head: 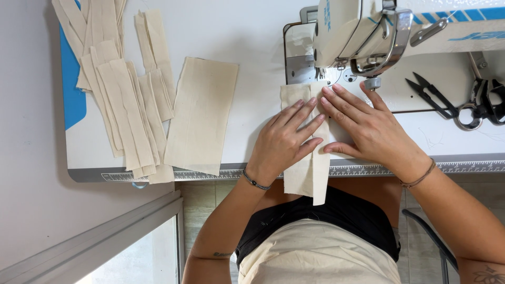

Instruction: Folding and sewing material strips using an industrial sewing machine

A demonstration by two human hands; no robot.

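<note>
A cream fabric piece (306,176) with a narrow strip laid along it lies on the sewing table, its far end under the presser foot (322,78) of a white sewing machine (363,31). My left hand (286,142) presses flat on the fabric's left side, fingers spread toward the needle. My right hand (363,126) lies flat on its right side, fingertips close to the foot. The fabric's near end hangs over the table's front edge above my lap.
A wider cream fabric rectangle (201,115) lies left of my hands. Several narrow cream strips (123,100) are piled at the far left over a blue mat (71,89). Black thread snips (434,94) and scissors (481,102) lie at the right. A ruler (200,173) runs along the table's front edge.
</note>
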